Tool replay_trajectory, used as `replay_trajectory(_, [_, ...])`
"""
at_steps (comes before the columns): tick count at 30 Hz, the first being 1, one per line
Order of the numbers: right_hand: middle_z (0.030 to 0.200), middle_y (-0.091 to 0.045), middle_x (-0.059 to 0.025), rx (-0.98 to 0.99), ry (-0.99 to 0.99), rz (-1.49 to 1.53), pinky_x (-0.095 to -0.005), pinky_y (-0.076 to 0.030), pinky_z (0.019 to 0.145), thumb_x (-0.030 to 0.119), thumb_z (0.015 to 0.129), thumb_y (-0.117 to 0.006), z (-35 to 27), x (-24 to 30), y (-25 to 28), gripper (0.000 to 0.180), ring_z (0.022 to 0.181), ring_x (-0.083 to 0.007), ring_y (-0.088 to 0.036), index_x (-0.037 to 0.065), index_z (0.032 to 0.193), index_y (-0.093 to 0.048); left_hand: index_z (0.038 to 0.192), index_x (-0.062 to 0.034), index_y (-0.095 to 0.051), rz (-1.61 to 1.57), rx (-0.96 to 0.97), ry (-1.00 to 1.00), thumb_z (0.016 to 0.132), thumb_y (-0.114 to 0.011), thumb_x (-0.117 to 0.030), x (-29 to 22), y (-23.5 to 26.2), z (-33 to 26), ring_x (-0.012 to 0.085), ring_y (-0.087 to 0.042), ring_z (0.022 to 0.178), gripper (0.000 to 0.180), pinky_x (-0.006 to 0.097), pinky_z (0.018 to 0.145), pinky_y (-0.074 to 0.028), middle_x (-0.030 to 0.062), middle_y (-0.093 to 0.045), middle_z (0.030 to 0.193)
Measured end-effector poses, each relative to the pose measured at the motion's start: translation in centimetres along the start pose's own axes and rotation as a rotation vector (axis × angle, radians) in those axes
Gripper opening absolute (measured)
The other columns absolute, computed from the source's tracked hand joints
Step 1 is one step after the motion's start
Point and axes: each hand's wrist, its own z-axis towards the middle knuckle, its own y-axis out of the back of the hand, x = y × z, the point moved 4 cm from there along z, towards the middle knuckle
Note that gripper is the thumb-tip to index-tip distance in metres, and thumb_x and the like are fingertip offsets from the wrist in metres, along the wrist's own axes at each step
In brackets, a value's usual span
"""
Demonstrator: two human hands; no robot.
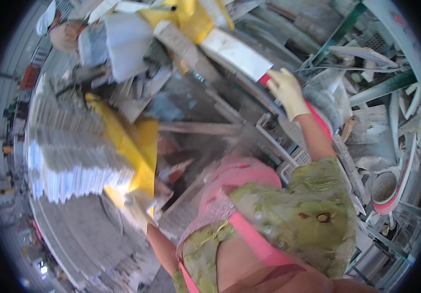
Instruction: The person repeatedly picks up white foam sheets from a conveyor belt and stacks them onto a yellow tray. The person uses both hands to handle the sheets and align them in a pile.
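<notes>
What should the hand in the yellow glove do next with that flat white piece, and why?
Probably pull it back a little. The right hand grips the flat white piece only at its near end, so most of it hangs unsupported over the cluttered bench. The left hand is blurred.

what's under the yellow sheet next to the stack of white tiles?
The yellow sheet drapes down beside the white tile stack. The gloved left hand is at its lower edge. Blurred grey debris lies around it; whatever it covers is hidden.

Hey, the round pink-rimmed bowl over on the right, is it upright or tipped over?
Upright, as far as the view shows: the pink-rimmed bowl has its open mouth facing up toward the camera, with a greyish inside visible. Whether that is contents or bare bottom, I cannot tell.
</notes>
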Motion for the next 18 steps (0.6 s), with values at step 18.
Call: replay_trajectory(18, [0.153, -0.04, -0.0198, 0.403, 0.079, -0.223, -0.0437, -0.025, 0.124, 0.006, 0.079, -0.064, 2.7, 0.4, -4.2, 0.071, 0.146, -0.0332, -0.034, 0.004, 0.146, -0.041, 0.146, 0.0022, -0.038, -0.325, 0.092, 0.174, 0.1, -0.05, -0.014, -3.4, -1.2, -1.7, 0.0378, -0.06, 0.117, 0.05, 0.046, 0.103, -0.048, 0.0267, -0.054, 0.134])
